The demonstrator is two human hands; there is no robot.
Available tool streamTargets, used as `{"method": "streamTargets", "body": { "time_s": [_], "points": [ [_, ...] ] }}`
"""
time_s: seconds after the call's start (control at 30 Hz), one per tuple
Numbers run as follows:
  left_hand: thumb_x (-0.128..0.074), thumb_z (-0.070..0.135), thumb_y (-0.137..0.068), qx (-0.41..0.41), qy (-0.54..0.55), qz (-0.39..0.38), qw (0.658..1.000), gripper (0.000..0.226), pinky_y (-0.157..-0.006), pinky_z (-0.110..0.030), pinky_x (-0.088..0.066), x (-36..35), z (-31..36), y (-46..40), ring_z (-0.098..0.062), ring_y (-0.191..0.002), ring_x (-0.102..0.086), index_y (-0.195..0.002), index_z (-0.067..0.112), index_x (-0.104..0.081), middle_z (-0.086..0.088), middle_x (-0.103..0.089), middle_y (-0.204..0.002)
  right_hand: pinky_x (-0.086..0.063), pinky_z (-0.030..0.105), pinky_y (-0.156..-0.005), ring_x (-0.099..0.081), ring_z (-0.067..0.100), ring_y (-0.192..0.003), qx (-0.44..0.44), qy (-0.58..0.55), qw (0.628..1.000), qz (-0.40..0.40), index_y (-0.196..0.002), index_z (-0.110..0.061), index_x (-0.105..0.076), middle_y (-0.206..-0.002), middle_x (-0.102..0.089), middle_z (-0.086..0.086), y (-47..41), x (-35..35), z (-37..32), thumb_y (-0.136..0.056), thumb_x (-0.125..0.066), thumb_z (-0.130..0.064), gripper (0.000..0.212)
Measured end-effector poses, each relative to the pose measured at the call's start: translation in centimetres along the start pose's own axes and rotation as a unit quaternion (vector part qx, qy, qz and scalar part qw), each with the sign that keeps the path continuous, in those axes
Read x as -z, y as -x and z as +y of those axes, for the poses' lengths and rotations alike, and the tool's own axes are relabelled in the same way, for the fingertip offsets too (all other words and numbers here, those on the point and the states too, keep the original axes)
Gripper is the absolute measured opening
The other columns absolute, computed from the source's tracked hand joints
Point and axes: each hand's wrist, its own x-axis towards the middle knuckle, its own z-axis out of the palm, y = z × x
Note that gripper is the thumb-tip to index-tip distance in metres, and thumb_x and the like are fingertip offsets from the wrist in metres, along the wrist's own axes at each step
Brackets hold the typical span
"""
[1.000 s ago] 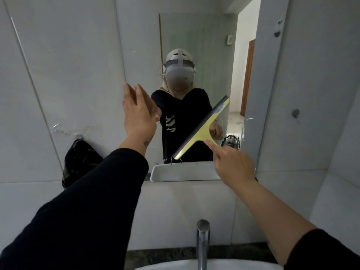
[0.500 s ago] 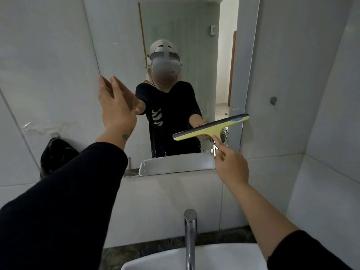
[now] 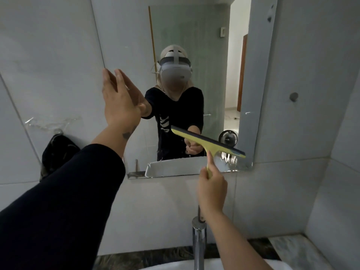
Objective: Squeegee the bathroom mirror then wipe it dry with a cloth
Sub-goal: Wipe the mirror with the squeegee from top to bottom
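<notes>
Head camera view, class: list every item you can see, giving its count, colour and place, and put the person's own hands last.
mirror: one, frameless, on the tiled wall ahead.
squeegee: one, yellow with a dark blade, against the mirror's lower right part, tilted down to the right.
tap: one, chrome, bottom centre below the mirror.
sink: one, white, bottom edge, only its rim in view.
bag: one, black, hanging on the wall left of the mirror.
wall knob: one, grey, right of the mirror.
left hand: open, flat against the mirror's left part.
right hand: gripping the squeegee handle.
</notes>
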Motion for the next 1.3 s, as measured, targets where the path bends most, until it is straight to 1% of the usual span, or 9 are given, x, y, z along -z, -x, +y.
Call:
{"method": "streamTargets", "body": {
  "time_s": [0.17, 0.33, 0.47, 0.6, 0.73, 0.83, 0.93, 1.03, 1.3],
  "points": [
    [-0.076, 0.023, -0.077, -0.006, -0.014, -0.009, 1.000, 0.105, -0.108, -0.036, -0.031, 0.0, -0.2, -0.2, -0.022, -0.146, 0.000, -0.150, 0.020, 0.000, -0.003, 0.011, -0.159, -0.027, 0.021, -0.039, -0.024, 0.007, -0.040, 0.067, 0.014, 0.997, -0.035, -0.139, -0.034, -0.040, -0.046, -0.029, -0.008, 3.9, -4.3, -1.0, -0.098, -0.044, -0.013, 0.046],
    [-0.076, 0.023, -0.076, 0.001, -0.019, -0.006, 1.000, 0.107, -0.111, -0.036, -0.028, -0.2, -0.4, -0.2, -0.023, -0.146, 0.001, -0.150, 0.020, 0.002, -0.004, 0.011, -0.159, -0.024, 0.016, -0.042, -0.032, 0.005, -0.044, 0.119, 0.089, 0.986, -0.071, -0.141, -0.035, -0.035, -0.051, -0.036, -0.008, 4.4, -4.7, -0.2, -0.098, -0.043, -0.016, 0.048],
    [-0.075, 0.021, -0.076, -0.007, -0.011, -0.003, 1.000, 0.105, -0.114, -0.032, -0.023, -0.3, -0.4, -0.1, -0.022, -0.146, 0.002, -0.150, 0.018, -0.001, -0.005, 0.010, -0.159, -0.035, 0.019, -0.049, -0.047, 0.012, -0.057, 0.171, 0.177, 0.957, -0.155, -0.147, -0.040, -0.023, -0.069, -0.053, -0.003, 5.2, -4.0, 0.2, -0.099, -0.039, -0.020, 0.054],
    [-0.072, 0.026, -0.078, -0.021, 0.010, 0.008, 1.000, 0.099, -0.112, -0.028, -0.019, -0.2, -0.5, 0.8, -0.020, -0.146, 0.002, -0.150, 0.014, -0.006, -0.006, 0.008, -0.159, -0.034, 0.031, -0.058, -0.045, 0.020, -0.066, 0.212, 0.292, 0.911, -0.198, -0.148, -0.041, -0.015, -0.090, -0.062, 0.005, 4.0, -2.4, 0.5, -0.097, -0.037, -0.014, 0.062],
    [-0.065, 0.024, -0.085, -0.024, 0.036, 0.057, 0.997, 0.083, -0.116, -0.036, -0.023, -2.2, -2.5, 5.1, -0.023, -0.146, -0.005, -0.149, 0.011, -0.014, -0.008, 0.001, -0.160, -0.035, 0.031, -0.059, -0.057, 0.026, -0.076, 0.256, 0.381, 0.860, -0.222, -0.148, -0.043, -0.010, -0.101, -0.062, 0.006, 2.1, -0.1, 1.2, -0.094, -0.036, -0.009, 0.069],
    [-0.065, 0.025, -0.085, -0.014, 0.036, 0.025, 0.999, 0.081, -0.115, -0.043, -0.026, -4.4, -4.3, 9.3, -0.027, -0.146, -0.008, -0.149, 0.014, -0.015, -0.010, 0.000, -0.159, -0.032, 0.030, -0.053, -0.054, 0.026, -0.071, 0.276, 0.410, 0.844, -0.208, -0.148, -0.044, -0.011, -0.098, -0.062, 0.005, 1.2, 0.9, 1.5, -0.092, -0.037, -0.010, 0.071],
    [-0.066, 0.026, -0.085, -0.011, 0.024, 0.004, 1.000, 0.084, -0.113, -0.048, -0.029, -6.2, -4.8, 12.7, -0.027, -0.146, -0.008, -0.149, 0.019, -0.013, -0.010, 0.002, -0.159, -0.017, 0.027, -0.044, -0.060, 0.029, -0.075, 0.284, 0.414, 0.842, -0.198, -0.147, -0.046, -0.017, -0.094, -0.063, 0.005, 0.7, 1.7, 1.9, -0.091, -0.037, -0.010, 0.069],
    [-0.068, 0.023, -0.084, -0.021, 0.023, -0.020, 0.999, 0.085, -0.111, -0.049, -0.031, -7.5, -4.6, 14.9, -0.026, -0.146, -0.006, -0.149, 0.025, -0.012, -0.008, 0.003, -0.159, -0.015, 0.027, -0.042, -0.050, 0.027, -0.065, 0.278, 0.425, 0.843, -0.178, -0.146, -0.049, -0.015, -0.091, -0.062, 0.003, 0.0, 2.8, 2.6, -0.092, -0.036, -0.010, 0.070],
    [-0.071, 0.021, -0.082, -0.012, 0.044, -0.043, 0.998, 0.093, -0.103, -0.045, -0.043, -9.5, -3.4, 15.9, -0.026, -0.145, -0.009, -0.149, 0.032, -0.007, -0.004, 0.011, -0.158, -0.036, 0.029, -0.045, -0.044, 0.019, -0.050, 0.217, 0.379, 0.890, -0.135, -0.142, -0.050, -0.027, -0.059, -0.047, -0.001, -2.5, 7.7, 6.8, -0.096, -0.036, -0.018, 0.057]
  ]
}}
